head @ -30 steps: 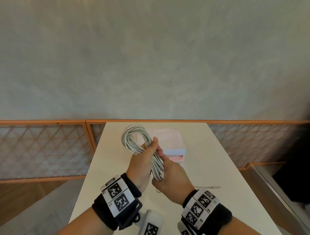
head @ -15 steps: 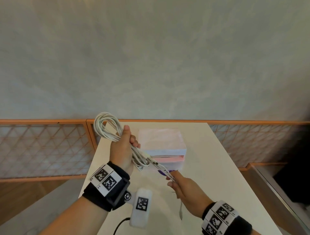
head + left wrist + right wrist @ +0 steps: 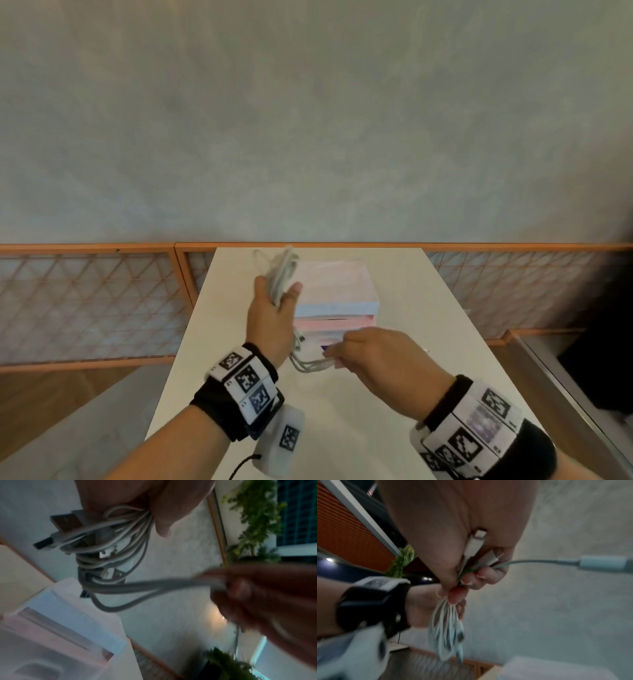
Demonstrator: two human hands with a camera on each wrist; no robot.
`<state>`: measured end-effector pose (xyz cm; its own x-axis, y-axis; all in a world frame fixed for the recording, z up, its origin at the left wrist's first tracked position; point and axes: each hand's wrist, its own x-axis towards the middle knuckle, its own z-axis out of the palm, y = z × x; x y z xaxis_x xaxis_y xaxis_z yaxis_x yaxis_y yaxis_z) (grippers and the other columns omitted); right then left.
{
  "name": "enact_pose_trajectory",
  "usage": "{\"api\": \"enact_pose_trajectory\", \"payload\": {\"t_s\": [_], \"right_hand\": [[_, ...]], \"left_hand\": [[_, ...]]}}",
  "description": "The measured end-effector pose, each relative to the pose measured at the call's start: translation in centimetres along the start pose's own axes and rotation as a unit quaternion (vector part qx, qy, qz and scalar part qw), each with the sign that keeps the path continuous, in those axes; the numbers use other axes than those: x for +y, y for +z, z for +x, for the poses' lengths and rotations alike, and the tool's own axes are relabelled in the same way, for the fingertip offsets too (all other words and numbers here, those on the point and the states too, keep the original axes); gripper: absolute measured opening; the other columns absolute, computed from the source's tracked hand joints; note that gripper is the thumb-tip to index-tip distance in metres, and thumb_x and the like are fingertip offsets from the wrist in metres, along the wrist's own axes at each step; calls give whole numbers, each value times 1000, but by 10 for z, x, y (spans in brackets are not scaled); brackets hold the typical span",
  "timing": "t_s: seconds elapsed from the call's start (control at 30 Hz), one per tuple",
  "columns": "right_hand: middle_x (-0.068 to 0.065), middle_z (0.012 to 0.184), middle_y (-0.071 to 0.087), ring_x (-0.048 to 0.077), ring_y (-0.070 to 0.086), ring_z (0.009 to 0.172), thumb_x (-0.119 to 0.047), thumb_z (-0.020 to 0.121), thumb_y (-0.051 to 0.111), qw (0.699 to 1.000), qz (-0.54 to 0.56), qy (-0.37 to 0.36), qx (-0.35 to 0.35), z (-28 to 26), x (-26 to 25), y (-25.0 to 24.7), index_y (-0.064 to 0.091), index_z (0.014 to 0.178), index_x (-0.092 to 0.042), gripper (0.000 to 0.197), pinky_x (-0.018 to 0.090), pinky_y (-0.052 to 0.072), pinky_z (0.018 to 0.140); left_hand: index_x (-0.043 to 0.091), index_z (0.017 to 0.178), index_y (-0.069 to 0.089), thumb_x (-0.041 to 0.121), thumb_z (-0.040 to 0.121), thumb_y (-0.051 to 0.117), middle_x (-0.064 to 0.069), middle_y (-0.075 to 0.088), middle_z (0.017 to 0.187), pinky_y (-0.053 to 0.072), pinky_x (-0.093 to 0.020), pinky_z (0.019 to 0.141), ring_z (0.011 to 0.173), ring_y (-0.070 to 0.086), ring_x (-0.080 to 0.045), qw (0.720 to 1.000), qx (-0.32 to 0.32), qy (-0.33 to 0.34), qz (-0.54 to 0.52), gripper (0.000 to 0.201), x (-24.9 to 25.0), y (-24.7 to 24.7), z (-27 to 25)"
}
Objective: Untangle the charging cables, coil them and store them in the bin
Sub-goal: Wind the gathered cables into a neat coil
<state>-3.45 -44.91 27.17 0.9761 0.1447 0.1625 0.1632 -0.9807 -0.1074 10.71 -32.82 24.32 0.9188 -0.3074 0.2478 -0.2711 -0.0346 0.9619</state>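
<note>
While the left hand (image 3: 274,308) clasped the coiled charging cables (image 3: 113,545) upright above the worktop (image 3: 404,394), right-hand fingers (image 3: 458,595) pinched the loose tails, which ran sideways from the coil's foot. The bin (image 3: 335,291) sat just beyond both hands, nearer the left.

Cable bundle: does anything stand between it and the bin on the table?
Nothing visible does. The left hand holds the white cable bundle just left of the pink bin. The right hand pinches the cable ends in front of the bin. Its opening is not clearly shown.
</note>
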Motion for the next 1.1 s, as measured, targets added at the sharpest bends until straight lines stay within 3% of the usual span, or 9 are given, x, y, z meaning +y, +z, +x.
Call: {"api": "enact_pose_trajectory", "payload": {"t_s": [0.13, 0.3, 0.4, 0.5, 0.57, 0.63, 0.7, 0.87, 1.1], "right_hand": [[-10, 95, 71, 15, 65, 86, -31, 92, 44, 998, 56, -11, 14, 22, -5, -25, 65, 99, -27, 22, 33, 52, 70], [-7, 85, 69, 17, 61, 77, -28, 88, 56, 993, 111, 23, 37, 25, -1, -27, 55, 92, -25, 5, 32, 47, 66], [-5, 82, 70, 17, 62, 77, -32, 84, 58, 989, 132, 44, 48, 26, -1, -20, 55, 86, -26, 7, 36, 50, 68], [-3, 79, 69, 17, 61, 73, -25, 79, 64, 982, 159, 73, 71, 28, 1, -16, 58, 85, -21, 10, 32, 49, 66], [-1, 74, 66, 16, 57, 67, -20, 73, 69, 978, 171, 91, 81, 28, 2, -19, 58, 83, -17, 15, 28, 45, 61], [-3, 72, 65, 13, 57, 66, -25, 72, 72, 977, 183, 90, 66, 27, 1, -25, 59, 83, -17, 19, 27, 46, 61], [-3, 78, 67, 8, 57, 67, -22, 75, 71, 980, 184, 71, 37, 25, 3, -32, 62, 86, -18, 16, 22, 47, 63], [-5, 96, 68, 3, 59, 74, -11, 83, 64, 981, 185, 48, 24, 21, 10, -49, 69, 100, -19, 19, 14, 49, 71], [-4, 98, 71, 7, 62, 86, -6, 86, 59, 988, 156, -1, -6, 26, 2, -55, 71, 97, -17, 20, 7, 44, 75]], "left_hand": [[28, 94, 55, 32, 88, 60, 9, 65, 80, 49, -29, 72, 79, 60, -17, 987, -153, -31, -29, 9, -4, 14, -14], [13, 63, 55, 71, 81, 38, 0, 54, 53, 45, -33, 68, 58, 53, -16, 960, -245, -124, -48, 63, 5, 12, -19], [17, 58, 49, 74, 74, 27, 6, 43, 42, 37, -23, 58, 45, 45, -9, 943, -291, -146, -71, 63, 10, 12, -24], [15, 65, 48, 81, 72, 39, 4, 45, 48, 38, -22, 58, 47, 45, -9, 931, -334, -123, -79, 67, 6, 10, -27], [18, 66, 49, 56, 70, 67, 11, 50, 50, 39, -19, 57, 49, 48, -5, 919, -373, -107, -67, 43, 2, 8, -27], [21, 69, 50, 17, 78, 72, 18, 53, 49, 40, -12, 56, 51, 52, 4, 902, -416, -102, -53, 24, -1, 8, -29], [23, 70, 53, 4, 83, 66, 19, 54, 48, 40, -14, 58, 51, 51, 4, 906, -409, -105, -30, 27, -8, 7, -29], [9, 86, 57, 33, 81, 59, 10, 43, 52, 39, -26, 60, 50, 44, -9, 925, -343, -162, -12, 25, -17, 3, -32], [17, 73, 48, 29, 76, 60, 6, 43, 58, 38, -23, 58, 53, 43, -10, 906, -380, -185, 13, 17, -18, 9, -36]]}}
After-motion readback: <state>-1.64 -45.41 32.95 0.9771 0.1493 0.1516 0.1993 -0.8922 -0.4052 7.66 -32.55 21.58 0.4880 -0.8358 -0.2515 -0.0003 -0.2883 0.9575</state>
